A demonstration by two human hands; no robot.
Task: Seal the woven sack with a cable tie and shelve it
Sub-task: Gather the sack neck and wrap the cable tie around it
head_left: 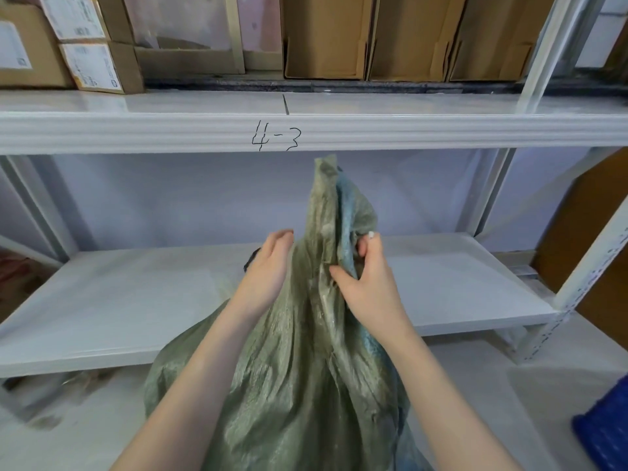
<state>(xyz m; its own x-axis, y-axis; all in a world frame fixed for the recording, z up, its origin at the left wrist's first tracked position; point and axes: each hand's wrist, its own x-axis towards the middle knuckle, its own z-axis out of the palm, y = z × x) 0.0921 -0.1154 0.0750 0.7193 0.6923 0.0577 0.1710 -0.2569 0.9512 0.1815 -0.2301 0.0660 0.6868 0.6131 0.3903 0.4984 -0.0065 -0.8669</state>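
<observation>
green woven sack (299, 368) stands before the lower shelf (136, 300); right hand (368, 283) pinches its gathered neck, left hand (268, 270) lies flat on it (fingers loose).

Two bare forearms enter from the lower edge, no sleeves visible on either as far as the frame shows. Left hand (268, 266): no ring, watch or glove visible; wrist just below it unadorned. Right hand (368, 283): likewise ungloved, wrist bare; one nail at its upper tip shows a pale, whitish coating, glossy. Nails on the left hand too blurred to judge. No bracelets or markings.
</observation>
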